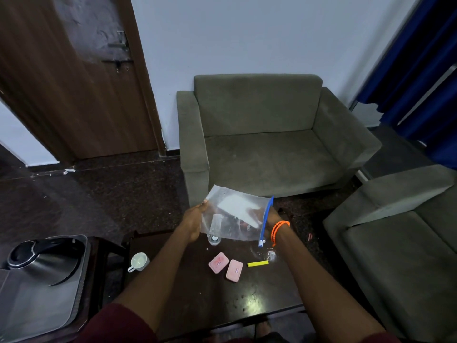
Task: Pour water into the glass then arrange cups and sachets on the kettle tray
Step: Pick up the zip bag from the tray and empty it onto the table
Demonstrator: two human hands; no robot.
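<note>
From where I watch, the arranging has hardly begun. Nearest, at about 8 o'clock, the kettle tray (pixel 37 305) sits on its own low stand with only the kettle (pixel 44 261) on it; I see no cup and no sachet there yet. On the dark desk (pixel 247 300) in front of me, two pink sachets (pixel 225 266) lie side by side near the middle, touching or nearly so, with a yellow sachet (pixel 258 264) just to their 3 o'clock. A white cup (pixel 138 261) stands near the desk's left edge, at 9 o'clock from the pink pair. Beyond the yellow stick a clear glass (pixel 269 254) stands on the desk, and a second glass (pixel 214 239) shows under the bag; whether either holds water I cannot tell, so I judge the pouring step unconfirmed. Farther out, toward 12 o'clock, both hands hold a clear zip bag (pixel 235 216) above the desk: the left hand (pixel 194 222) grips its closed end with curled fingers, and the right hand (pixel 270 219), an orange band at its wrist, reaches into the blue-zippered mouth, its fingers hidden. Something pale remains inside, so I judge the bag is being emptied; moving everything to the tray remains.
</note>
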